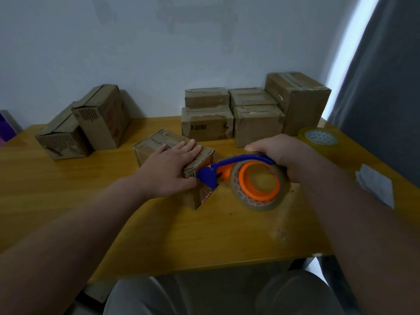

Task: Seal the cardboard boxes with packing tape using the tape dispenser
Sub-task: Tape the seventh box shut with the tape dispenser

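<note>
Matt brown cardboard box [156, 142], its corrugated edges rough and torn, on a yellow wooden table [68, 201] with a soft lacquered sheen. The tape dispenser [241, 160] is smooth blue and orange plastic, its tape roll [261, 206] glossy and translucent. Shiny tape strips cross the stacked boxes [206, 123] at the far edge.

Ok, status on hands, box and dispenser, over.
Left hand flat on small box, pressing it down. Right hand grips tape dispenser, its blue nose at the box's right end. Nothing in the way.

Small brown box [152, 144] mid-table, blue-orange tape dispenser [241, 159] nose touching its right end
</note>
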